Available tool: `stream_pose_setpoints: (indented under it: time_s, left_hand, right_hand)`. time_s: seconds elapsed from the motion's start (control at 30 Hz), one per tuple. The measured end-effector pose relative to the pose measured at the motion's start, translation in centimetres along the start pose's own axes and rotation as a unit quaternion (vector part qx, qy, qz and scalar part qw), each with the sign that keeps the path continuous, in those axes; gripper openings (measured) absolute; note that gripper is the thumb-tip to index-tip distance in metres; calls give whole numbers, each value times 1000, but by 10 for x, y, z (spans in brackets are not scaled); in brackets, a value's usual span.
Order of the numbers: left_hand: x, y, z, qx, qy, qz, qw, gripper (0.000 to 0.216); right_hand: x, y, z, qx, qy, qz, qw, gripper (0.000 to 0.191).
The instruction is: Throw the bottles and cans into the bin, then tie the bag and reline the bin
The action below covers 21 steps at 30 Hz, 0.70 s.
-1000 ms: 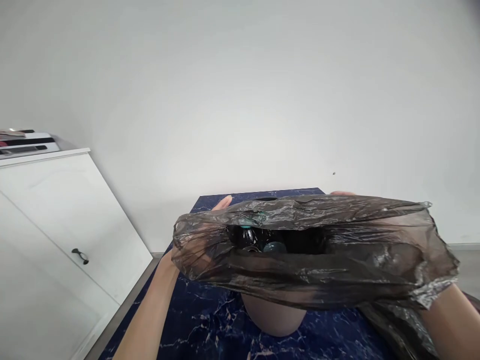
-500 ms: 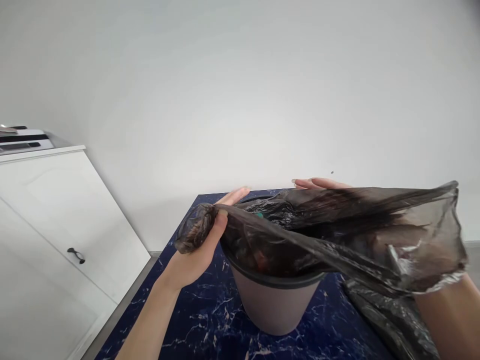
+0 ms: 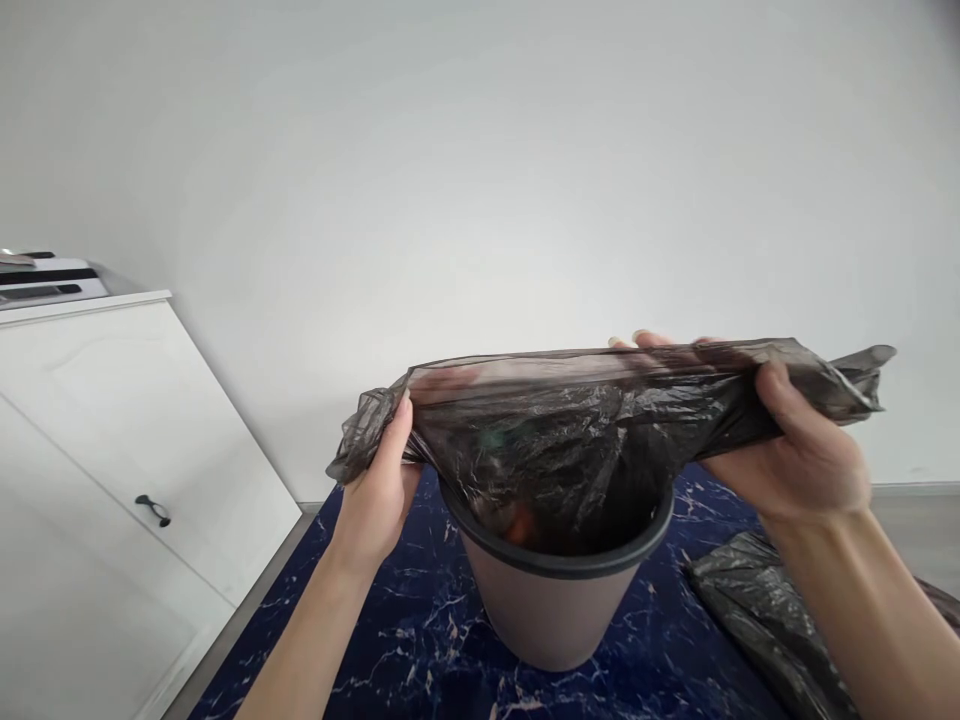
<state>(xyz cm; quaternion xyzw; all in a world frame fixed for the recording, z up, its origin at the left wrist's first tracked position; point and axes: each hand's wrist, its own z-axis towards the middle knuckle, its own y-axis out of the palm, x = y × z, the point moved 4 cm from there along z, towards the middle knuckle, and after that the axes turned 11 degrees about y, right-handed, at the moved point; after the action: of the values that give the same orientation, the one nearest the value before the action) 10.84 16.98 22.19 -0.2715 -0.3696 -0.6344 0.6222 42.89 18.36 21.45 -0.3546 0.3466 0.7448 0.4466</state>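
A thin black plastic bag hangs inside a small grey bin with a dark rim, standing on a dark blue marbled surface. The bag's top is gathered and stretched flat above the bin. My left hand pinches the bag's left end, thumb in front and fingers behind the film. At the right end, my right hand is wrapped around the bunched plastic. Some rubbish shows dimly through the bag, too dark to name.
Another crumpled black bag lies on the blue surface at the right, partly behind my right forearm. A white cabinet with a black handle stands at the left, with flat items on top. A plain white wall is behind.
The bag's mouth, held wide open a second ago, has been pulled together and lifted. My right hand moved from under the plastic to gripping its right end; my left hand closed on the left end.
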Motion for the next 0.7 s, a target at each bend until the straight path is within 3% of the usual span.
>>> stream_pose_setpoints:
  time_s: [0.1, 0.23, 0.33, 0.43, 0.6, 0.7]
  left_hand:
    - [4, 4, 0, 13, 11, -32, 999, 41]
    - [13, 18, -1, -60, 3, -132, 989, 38]
    - [19, 23, -2, -103, 11, -193, 976, 41]
    - [22, 23, -3, -112, 12, -212, 971, 41]
    - [31, 29, -5, -170, 66, -208, 961, 42]
    - [34, 34, -8, -211, 99, -172, 957, 44]
  right_hand:
    - [0, 6, 1, 47, -26, 4, 999, 35]
    - [-3, 9, 0, 89, -43, 76, 992, 21]
    - [-5, 12, -2, 68, 4, 135, 988, 16]
    - [-10, 23, -3, 11, 47, 143, 989, 25]
    - [-25, 49, -8, -51, 15, 34, 998, 41]
    - [-31, 60, -16, -12, 6, -137, 990, 40]
